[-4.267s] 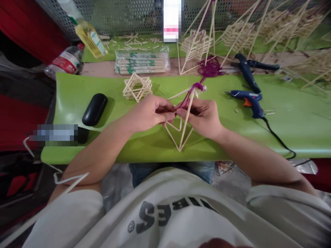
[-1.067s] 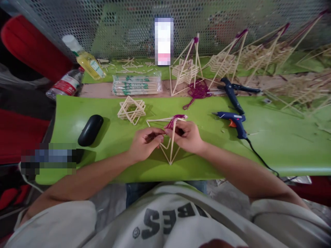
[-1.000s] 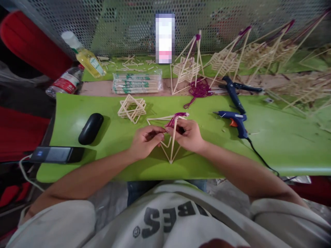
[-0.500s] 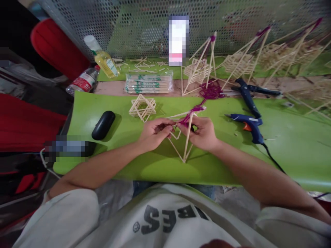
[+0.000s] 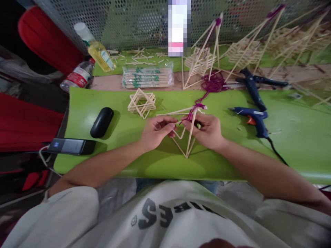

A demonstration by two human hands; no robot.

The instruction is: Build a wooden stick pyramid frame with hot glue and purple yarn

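Observation:
Between my hands is a frame of pale wooden sticks [image 5: 190,137], its lower corner pointing toward me. Purple cord [image 5: 199,106] is wrapped at its top and runs back to a tangled purple bundle [image 5: 214,82]. My left hand [image 5: 158,132] pinches a thin stick at the frame's left side. My right hand [image 5: 208,131] has its fingers closed on the purple cord beside an upright stick. A star-shaped stack of sticks [image 5: 141,103] lies behind my left hand.
Glue guns [image 5: 252,119] lie at the right. Left are a black case [image 5: 101,122] and a power bank [image 5: 72,146]. Behind are a stick packet [image 5: 147,76], two bottles [image 5: 99,55] [image 5: 79,77], a phone [image 5: 178,29] and several stick structures [image 5: 200,62].
The camera view has shifted slightly. My hands are a little further apart, and the purple cord has drawn away from my left fingers toward my right hand.

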